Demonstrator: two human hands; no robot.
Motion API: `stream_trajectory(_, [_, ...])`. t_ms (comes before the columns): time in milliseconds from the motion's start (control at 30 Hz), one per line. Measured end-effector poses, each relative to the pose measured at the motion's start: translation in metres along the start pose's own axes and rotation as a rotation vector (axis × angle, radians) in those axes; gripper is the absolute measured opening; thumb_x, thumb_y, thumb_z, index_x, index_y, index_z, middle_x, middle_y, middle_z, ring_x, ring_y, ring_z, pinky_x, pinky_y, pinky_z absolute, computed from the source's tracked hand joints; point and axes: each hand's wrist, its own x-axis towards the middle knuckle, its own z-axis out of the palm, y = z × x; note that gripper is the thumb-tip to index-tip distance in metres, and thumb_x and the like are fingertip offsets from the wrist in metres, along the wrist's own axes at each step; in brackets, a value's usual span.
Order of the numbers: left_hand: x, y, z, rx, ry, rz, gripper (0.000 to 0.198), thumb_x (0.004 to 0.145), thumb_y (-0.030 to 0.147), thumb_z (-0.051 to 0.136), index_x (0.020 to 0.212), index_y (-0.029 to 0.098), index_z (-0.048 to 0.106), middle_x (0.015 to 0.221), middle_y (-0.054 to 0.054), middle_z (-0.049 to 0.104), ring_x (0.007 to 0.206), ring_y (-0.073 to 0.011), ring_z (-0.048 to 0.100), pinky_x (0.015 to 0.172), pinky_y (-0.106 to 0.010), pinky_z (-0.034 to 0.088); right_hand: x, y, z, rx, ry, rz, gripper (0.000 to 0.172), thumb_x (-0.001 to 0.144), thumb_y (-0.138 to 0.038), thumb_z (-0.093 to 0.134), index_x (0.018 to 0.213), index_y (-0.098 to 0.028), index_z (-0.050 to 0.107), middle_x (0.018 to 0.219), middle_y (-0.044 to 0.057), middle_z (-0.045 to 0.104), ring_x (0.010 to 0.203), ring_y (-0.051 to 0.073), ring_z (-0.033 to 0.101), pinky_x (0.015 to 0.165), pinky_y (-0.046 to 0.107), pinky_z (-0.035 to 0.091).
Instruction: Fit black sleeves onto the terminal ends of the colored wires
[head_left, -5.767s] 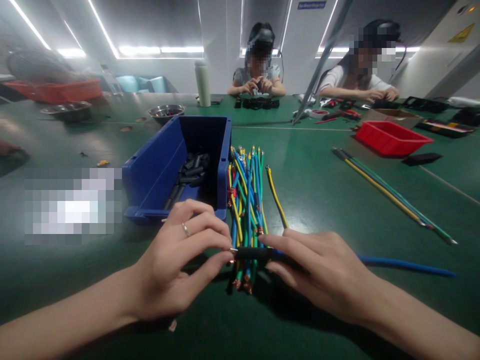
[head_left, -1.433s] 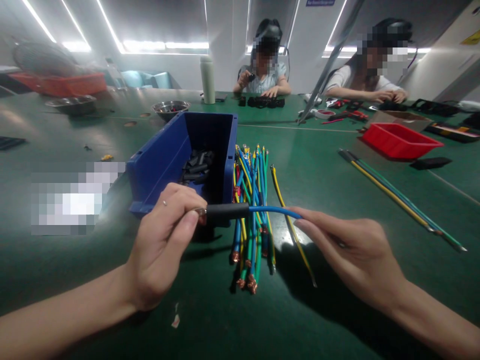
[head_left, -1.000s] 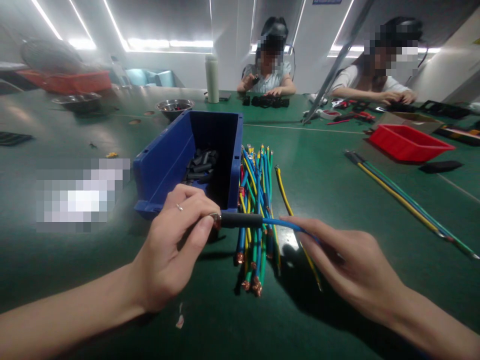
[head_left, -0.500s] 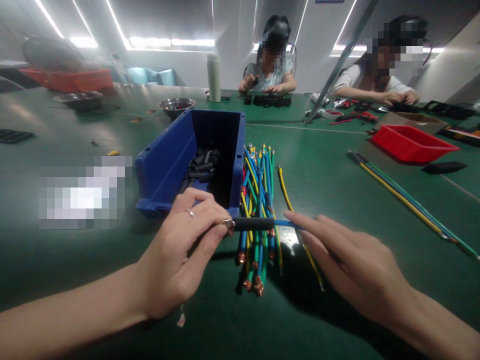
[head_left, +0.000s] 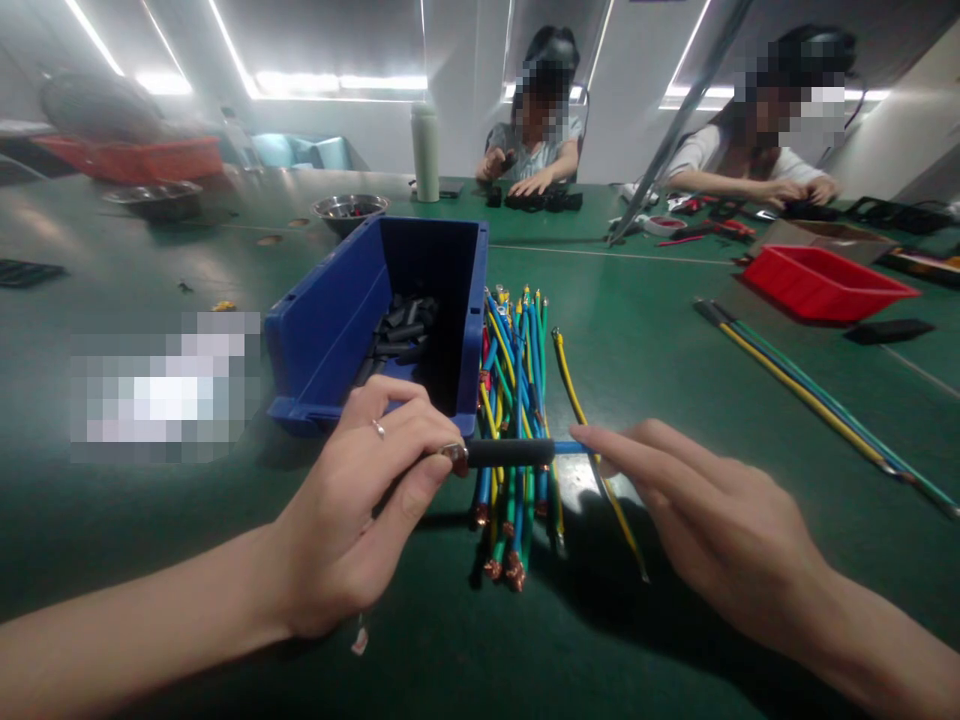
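A blue cable [head_left: 571, 447] stretches level between my two hands, above a bundle of cables on the table. A black sleeve [head_left: 511, 453] sits around the cable beside my left fingers. My left hand [head_left: 367, 490] pinches the metal lug [head_left: 454, 455] at the cable's left end between thumb and fingers. My right hand [head_left: 705, 500] closes on the cable to the right of the sleeve; the cable's far end is hidden behind it. Blue, green and yellow cables [head_left: 517, 500] with bare copper ends lie below. Black sleeves [head_left: 405, 325] fill part of the blue bin [head_left: 322, 330].
A single yellow cable [head_left: 570, 380] lies right of the bundle, with longer cables [head_left: 810, 405] farther right. A red tray [head_left: 825, 285] stands beyond them. Across the table are a metal bowl [head_left: 349, 208], a green bottle [head_left: 424, 155] and two co-workers at work.
The thumb of my right hand has drawn in behind the fingers, and the fingertips have shifted slightly right. My left hand keeps its pinch. One co-worker's hand has moved a little.
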Motion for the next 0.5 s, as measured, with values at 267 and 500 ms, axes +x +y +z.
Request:
stream_trajectory(267, [0.0015,0.0020,-0.0003,0.003,0.008,-0.065,0.027,0.100,0.011,0.034,0.090,0.020,0.058,0.088,-0.004,0.062,0.095,-0.0223,0.048,0.084,-0.038,0.039,0.0027,-0.0084,0.0000,-0.027,-0.087,-0.068,0.049,0.097,-0.008,0.036,0.143,-0.020,0.043,0.086,0.000,0.062,0.049,0.008,0.045,0.045,0.023,0.033])
stream_trajectory(500, [0.0018,0.0028,-0.0014,-0.005,-0.006,-0.066,0.027,0.101,0.013,0.033,0.089,0.020,0.056,0.087,-0.005,0.060,0.096,-0.0231,0.047,0.086,-0.040,0.038,-0.0019,-0.0057,0.0037,-0.019,-0.120,-0.051,0.056,0.097,-0.009,0.033,0.151,-0.025,0.034,0.087,0.000,0.060,0.051,0.009,0.045,0.046,0.026,0.032])
